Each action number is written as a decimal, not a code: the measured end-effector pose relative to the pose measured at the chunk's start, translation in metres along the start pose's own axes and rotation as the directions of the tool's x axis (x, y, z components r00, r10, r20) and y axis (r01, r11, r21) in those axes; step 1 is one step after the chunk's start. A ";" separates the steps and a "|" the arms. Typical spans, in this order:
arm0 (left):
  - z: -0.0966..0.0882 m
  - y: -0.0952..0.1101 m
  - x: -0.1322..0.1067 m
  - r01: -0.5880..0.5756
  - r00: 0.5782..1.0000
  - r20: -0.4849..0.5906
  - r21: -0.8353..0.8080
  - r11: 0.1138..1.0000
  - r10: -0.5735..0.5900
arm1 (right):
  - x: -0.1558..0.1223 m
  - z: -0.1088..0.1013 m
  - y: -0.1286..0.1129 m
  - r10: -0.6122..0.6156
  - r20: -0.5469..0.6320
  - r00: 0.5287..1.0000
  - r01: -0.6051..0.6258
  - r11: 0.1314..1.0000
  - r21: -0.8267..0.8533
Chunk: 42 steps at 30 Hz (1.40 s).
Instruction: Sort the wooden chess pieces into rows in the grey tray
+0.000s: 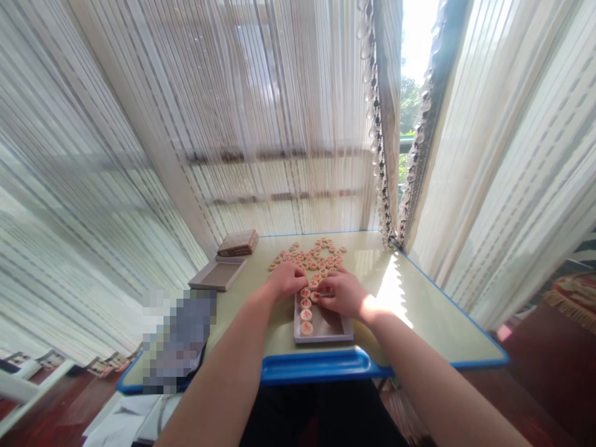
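A shallow grey box tray (pixel 333 335) lies near the front edge of a pale table (pixel 419 310). A column of round wooden game pieces with red marks (pixel 306 309) sits along the tray's left side. My left hand (pixel 285 280) rests curled at the tray's far left corner, its fingers on loose pieces. My right hand (pixel 342 292) is closed at the tray's far end, its fingertips pinching a piece (pixel 315 297) beside the column. Several more pieces (pixel 311 253) lie scattered on the table beyond both hands.
A grey box lid (pixel 216 274) and a brown woven box (pixel 238 243) lie at the table's far left. A blurred-out object (pixel 177 341) covers the near left corner. The table has a blue rim (pixel 311 366). Sheer curtains (pixel 279 124) hang close behind it.
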State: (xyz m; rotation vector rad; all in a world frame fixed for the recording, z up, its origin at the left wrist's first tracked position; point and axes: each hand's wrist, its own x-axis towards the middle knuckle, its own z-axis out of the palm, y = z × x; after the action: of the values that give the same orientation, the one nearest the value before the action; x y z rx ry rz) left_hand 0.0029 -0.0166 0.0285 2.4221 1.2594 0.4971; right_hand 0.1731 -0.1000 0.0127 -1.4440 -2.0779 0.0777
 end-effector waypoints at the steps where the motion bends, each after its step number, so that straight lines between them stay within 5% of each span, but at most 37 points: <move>1: 0.000 -0.001 0.000 0.001 1.000 -0.005 0.004 1.000 -0.001 | 0.000 0.000 0.001 0.000 -0.003 1.000 0.000 1.000 0.001; 18: 0.001 -0.002 0.001 -0.016 1.000 -0.012 0.013 1.000 0.016 | 0.001 -0.001 -0.002 0.027 -0.008 1.000 -0.026 0.998 0.050; 24: 0.000 0.001 0.000 -0.038 0.996 -0.085 0.030 0.999 0.041 | 0.003 -0.025 -0.010 0.033 -0.039 0.999 -0.018 0.944 0.330; 29: 0.000 0.004 0.001 -0.021 0.983 -0.185 -0.056 0.998 0.010 | 0.035 -0.039 0.022 0.099 0.055 0.994 -0.109 0.968 0.228; 32: -0.002 0.003 0.008 0.042 0.973 -0.218 -0.129 0.991 -0.070 | 0.052 -0.034 0.050 0.166 0.014 0.986 -0.167 0.978 0.123; 36: -0.010 0.004 0.028 0.065 0.974 -0.215 -0.052 0.997 -0.075 | 0.049 -0.017 0.077 0.174 -0.110 0.979 -0.156 0.976 0.153; 42: -0.017 0.029 0.063 0.010 0.994 -0.112 0.046 0.999 -0.005 | 0.037 -0.010 0.091 0.169 -0.059 0.984 -0.168 0.985 0.033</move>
State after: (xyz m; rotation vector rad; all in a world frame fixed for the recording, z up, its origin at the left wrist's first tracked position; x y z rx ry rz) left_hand 0.0492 0.0229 0.0653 2.4574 1.3392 0.6158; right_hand 0.2453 -0.0336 0.0028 -1.5828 -1.8952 0.1281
